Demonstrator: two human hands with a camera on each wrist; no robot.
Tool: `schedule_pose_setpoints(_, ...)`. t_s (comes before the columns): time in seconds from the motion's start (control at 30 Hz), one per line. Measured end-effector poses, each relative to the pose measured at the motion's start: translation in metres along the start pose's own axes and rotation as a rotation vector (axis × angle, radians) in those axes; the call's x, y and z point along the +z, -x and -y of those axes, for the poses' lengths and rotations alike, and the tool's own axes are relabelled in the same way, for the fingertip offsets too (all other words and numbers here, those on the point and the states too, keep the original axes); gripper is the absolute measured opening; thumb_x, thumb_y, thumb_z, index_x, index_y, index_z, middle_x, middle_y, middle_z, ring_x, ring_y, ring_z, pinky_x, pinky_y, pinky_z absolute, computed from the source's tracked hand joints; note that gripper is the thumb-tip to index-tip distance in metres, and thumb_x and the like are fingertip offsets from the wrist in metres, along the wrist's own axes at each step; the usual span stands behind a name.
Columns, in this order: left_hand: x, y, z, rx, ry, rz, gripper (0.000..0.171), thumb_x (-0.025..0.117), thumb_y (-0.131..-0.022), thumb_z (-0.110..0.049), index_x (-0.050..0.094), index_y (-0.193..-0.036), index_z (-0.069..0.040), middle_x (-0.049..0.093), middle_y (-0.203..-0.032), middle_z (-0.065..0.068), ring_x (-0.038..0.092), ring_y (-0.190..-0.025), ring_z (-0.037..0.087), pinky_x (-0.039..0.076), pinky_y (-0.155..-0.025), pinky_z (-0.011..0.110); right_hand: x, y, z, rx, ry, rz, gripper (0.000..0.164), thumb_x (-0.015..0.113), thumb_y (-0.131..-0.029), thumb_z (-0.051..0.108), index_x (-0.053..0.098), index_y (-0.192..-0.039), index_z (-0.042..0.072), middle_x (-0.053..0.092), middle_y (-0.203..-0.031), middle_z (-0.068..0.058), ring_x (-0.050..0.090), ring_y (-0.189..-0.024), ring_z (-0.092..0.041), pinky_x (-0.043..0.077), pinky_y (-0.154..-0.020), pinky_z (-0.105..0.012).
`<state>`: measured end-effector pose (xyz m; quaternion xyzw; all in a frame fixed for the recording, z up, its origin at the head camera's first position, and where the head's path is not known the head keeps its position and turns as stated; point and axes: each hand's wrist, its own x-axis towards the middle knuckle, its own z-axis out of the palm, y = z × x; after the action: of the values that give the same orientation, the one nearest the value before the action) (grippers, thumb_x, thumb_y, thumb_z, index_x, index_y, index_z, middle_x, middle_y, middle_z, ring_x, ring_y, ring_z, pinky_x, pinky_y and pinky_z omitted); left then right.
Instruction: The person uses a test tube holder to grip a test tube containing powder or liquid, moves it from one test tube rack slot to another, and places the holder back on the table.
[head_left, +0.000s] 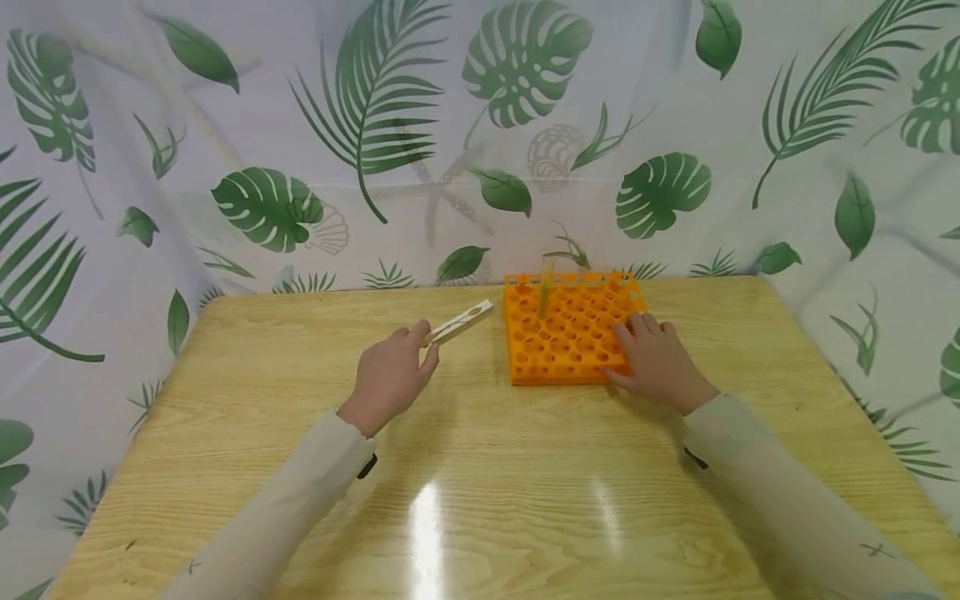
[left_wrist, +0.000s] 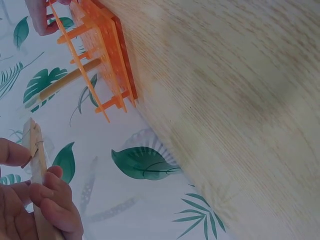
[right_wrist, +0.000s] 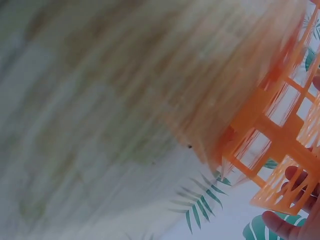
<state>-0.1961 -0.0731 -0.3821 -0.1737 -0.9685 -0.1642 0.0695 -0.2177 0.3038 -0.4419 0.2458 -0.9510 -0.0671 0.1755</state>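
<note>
My left hand (head_left: 390, 377) pinches a wooden test tube holder (head_left: 463, 321) between thumb and fingers, its front end pointing toward the rack and apart from it. In the left wrist view the holder (left_wrist: 36, 137) runs back through the palm. An orange test tube rack (head_left: 558, 373) with rows of round holes stands on the table. One test tube (head_left: 545, 293) with yellow contents leans slightly in its left part. My right hand (head_left: 665, 360) grips the rack's right front corner, fingers over the top and thumb at the front side.
The light wooden table (head_left: 300, 350) ends at a leaf-printed cloth (head_left: 427, 142) that hangs behind and at both sides. The rack stands close to the table's back edge.
</note>
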Motion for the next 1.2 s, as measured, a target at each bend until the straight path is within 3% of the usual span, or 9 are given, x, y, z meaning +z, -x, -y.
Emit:
schedule_pose_setpoints(0.17,0.0008,0.0004,0.0008,0.001,0.000,-0.008,0.019,0.051,-0.097,-0.026,0.055,-0.105,-0.009,0.065,-0.086,0.010,0.042,-0.042,0.016,0.029,-0.039,0.026,0.0007,0.0009,-0.0020,0.006,-0.009,0.008,0.060,0.069,-0.076,0.049,0.049,-0.105,-0.001,0.047,-0.091,-0.019,0.046,-0.081,-0.035,0.040,-0.065,-0.046)
schedule_pose_setpoints(0.47,0.0027,-0.0001,0.0026,-0.001,0.000,-0.006,0.024,0.050,-0.097,-0.027,0.056,-0.113,-0.009,0.064,-0.082,0.011,0.041,-0.040,0.016,0.027,-0.038,0.025,-0.0068,-0.0044,0.0044,-0.024,-0.124,0.046,0.057,0.068,-0.080,0.044,0.054,-0.122,0.008,0.049,-0.115,-0.021,0.047,-0.099,-0.037,0.041,-0.076,-0.052)
schedule_pose_setpoints(0.83,0.0038,-0.0013,0.0004,0.012,-0.007,-0.015,0.024,0.050,-0.097,-0.026,0.056,-0.112,-0.008,0.063,-0.080,0.011,0.040,-0.040,0.016,0.027,-0.038,0.026,-0.0011,-0.0050,0.0055,-0.021,-0.077,0.063,0.055,0.067,-0.080,0.046,0.054,-0.120,0.010,0.048,-0.117,-0.023,0.048,-0.097,-0.040,0.044,-0.073,-0.052)
schedule_pose_setpoints(1.2,0.0051,-0.0016,-0.0010,-0.008,0.004,0.027,0.027,0.049,-0.098,-0.029,0.055,-0.115,-0.009,0.064,-0.083,0.011,0.042,-0.041,0.017,0.028,-0.038,0.026,-0.0038,0.0000,0.0010,-0.035,-0.078,0.072,0.062,0.069,-0.077,0.045,0.052,-0.127,0.012,0.047,-0.124,-0.021,0.049,-0.104,-0.041,0.043,-0.073,-0.057)
